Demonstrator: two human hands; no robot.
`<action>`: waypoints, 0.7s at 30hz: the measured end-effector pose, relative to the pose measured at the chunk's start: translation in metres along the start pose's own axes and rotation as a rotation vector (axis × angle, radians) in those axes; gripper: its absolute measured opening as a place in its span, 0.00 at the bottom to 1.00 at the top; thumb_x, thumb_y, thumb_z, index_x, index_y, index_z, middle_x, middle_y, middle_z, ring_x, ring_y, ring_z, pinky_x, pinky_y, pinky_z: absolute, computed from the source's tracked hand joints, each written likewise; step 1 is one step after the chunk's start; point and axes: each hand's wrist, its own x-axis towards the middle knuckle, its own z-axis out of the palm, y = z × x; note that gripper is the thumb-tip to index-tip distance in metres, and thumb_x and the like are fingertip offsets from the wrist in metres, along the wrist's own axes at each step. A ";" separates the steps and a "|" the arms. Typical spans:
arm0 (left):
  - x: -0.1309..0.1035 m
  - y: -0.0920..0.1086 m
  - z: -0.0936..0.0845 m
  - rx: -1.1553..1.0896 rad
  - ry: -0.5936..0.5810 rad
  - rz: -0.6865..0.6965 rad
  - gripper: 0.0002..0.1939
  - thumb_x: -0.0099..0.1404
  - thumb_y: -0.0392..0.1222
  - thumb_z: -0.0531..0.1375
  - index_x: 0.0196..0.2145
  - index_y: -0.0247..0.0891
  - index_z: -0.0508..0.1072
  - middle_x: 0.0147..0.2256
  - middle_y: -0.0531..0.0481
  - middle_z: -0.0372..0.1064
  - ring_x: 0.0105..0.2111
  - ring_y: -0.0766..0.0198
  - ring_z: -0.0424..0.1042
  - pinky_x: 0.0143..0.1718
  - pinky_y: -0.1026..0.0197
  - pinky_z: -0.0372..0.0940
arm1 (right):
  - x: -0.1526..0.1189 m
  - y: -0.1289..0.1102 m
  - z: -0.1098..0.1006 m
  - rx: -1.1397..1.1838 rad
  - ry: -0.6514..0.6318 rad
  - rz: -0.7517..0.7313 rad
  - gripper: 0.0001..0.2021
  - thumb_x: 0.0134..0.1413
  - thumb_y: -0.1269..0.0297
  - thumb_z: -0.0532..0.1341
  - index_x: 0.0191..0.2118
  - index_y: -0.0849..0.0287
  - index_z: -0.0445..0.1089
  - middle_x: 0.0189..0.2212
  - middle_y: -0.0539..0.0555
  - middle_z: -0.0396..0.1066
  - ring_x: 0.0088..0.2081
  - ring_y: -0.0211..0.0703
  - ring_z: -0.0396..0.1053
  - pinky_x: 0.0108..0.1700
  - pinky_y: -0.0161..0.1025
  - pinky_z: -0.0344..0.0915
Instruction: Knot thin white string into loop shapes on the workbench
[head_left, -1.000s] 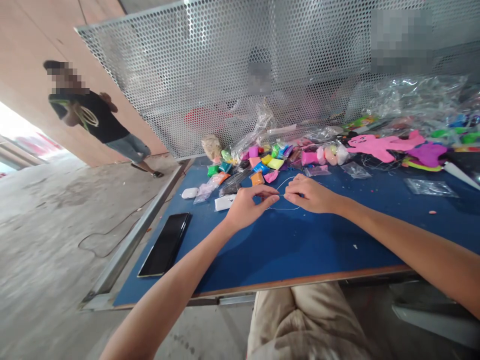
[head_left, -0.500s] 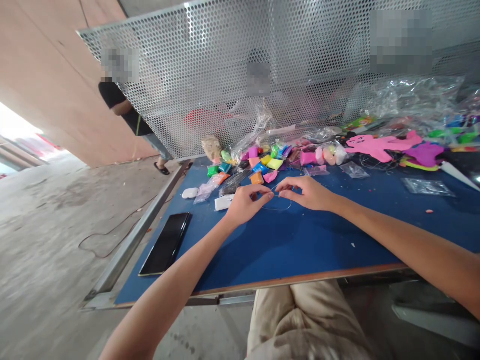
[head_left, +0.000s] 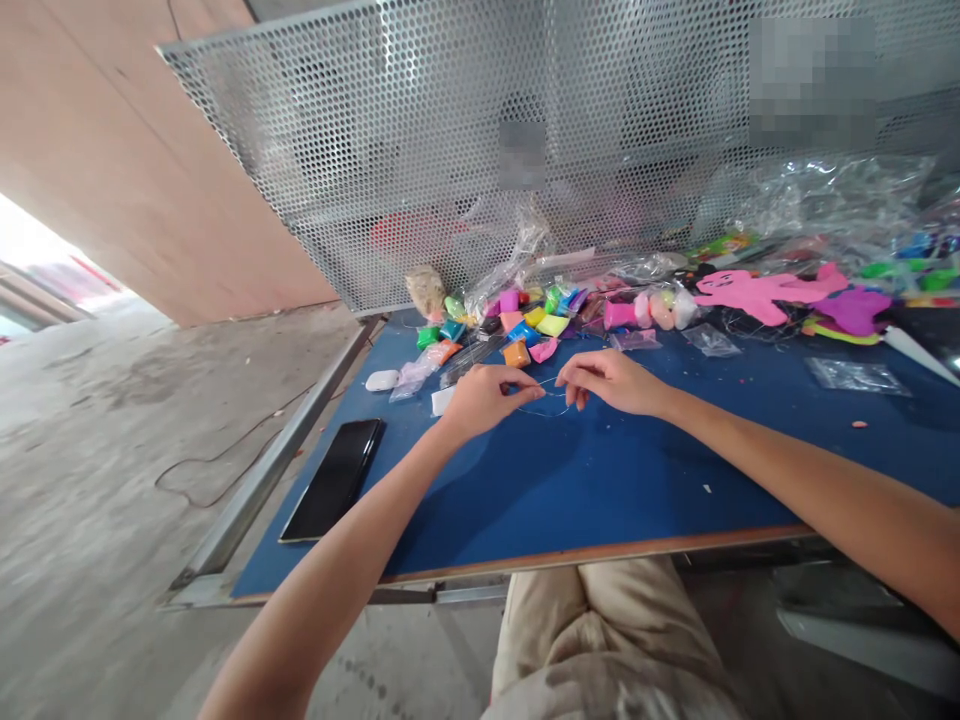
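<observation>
A thin pale strand [head_left: 546,413] bends in a loose loop above the blue tabletop; whether it is wire or thread I cannot tell. My left hand [head_left: 487,398] pinches it between thumb and forefinger. Facing it, a small gap away, my right hand [head_left: 611,380] has its fingers curled in at the other side of the loop, pinching the strand. Just beyond the fingers lie an orange packet [head_left: 516,354] and a pink piece [head_left: 544,350]. Partly behind my left hand sits a white block [head_left: 442,401].
A black phone [head_left: 334,480] lies at the left of the blue table [head_left: 600,480]. Colourful packets [head_left: 519,332], a pink figure [head_left: 757,292], a purple piece [head_left: 853,308] and clear plastic bags [head_left: 832,195] line the back, against a perforated metal panel [head_left: 420,120].
My right hand's fingers have tilted downward and the loop has shifted slightly left. My left hand stays nearly in place. The person behind the panel at left has gone out of sight.
</observation>
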 end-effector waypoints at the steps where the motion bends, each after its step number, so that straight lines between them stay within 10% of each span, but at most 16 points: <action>1: 0.001 -0.002 0.001 -0.040 0.056 -0.013 0.12 0.61 0.51 0.66 0.40 0.46 0.80 0.36 0.53 0.79 0.31 0.65 0.72 0.35 0.63 0.63 | 0.001 0.002 0.001 0.025 0.030 0.019 0.18 0.64 0.49 0.58 0.40 0.61 0.73 0.30 0.56 0.78 0.27 0.42 0.75 0.33 0.39 0.71; 4: 0.006 -0.010 0.004 -0.348 0.295 -0.087 0.34 0.55 0.51 0.71 0.58 0.46 0.68 0.52 0.46 0.73 0.41 0.61 0.76 0.44 0.60 0.68 | 0.004 0.010 0.003 0.176 0.264 0.039 0.18 0.63 0.48 0.59 0.37 0.61 0.72 0.29 0.57 0.78 0.27 0.43 0.76 0.31 0.39 0.71; 7: 0.008 -0.014 0.011 -0.727 0.307 -0.215 0.33 0.60 0.54 0.67 0.59 0.41 0.65 0.56 0.39 0.70 0.49 0.56 0.75 0.46 0.56 0.70 | 0.006 0.015 0.006 0.356 0.414 0.071 0.17 0.61 0.49 0.61 0.38 0.60 0.71 0.31 0.57 0.78 0.29 0.44 0.76 0.32 0.39 0.71; 11: 0.006 -0.017 0.021 -1.000 0.070 -0.254 0.25 0.66 0.58 0.60 0.50 0.35 0.74 0.48 0.38 0.75 0.44 0.58 0.77 0.47 0.55 0.71 | 0.006 0.018 0.014 0.448 0.293 0.055 0.15 0.61 0.50 0.62 0.41 0.59 0.71 0.35 0.57 0.79 0.33 0.45 0.77 0.37 0.41 0.72; 21: 0.007 -0.026 0.019 -1.051 0.086 -0.291 0.21 0.64 0.56 0.63 0.42 0.34 0.77 0.29 0.51 0.71 0.22 0.71 0.69 0.31 0.62 0.72 | 0.008 0.024 0.018 0.282 0.164 -0.057 0.16 0.63 0.48 0.60 0.41 0.57 0.70 0.33 0.55 0.77 0.36 0.48 0.78 0.42 0.45 0.73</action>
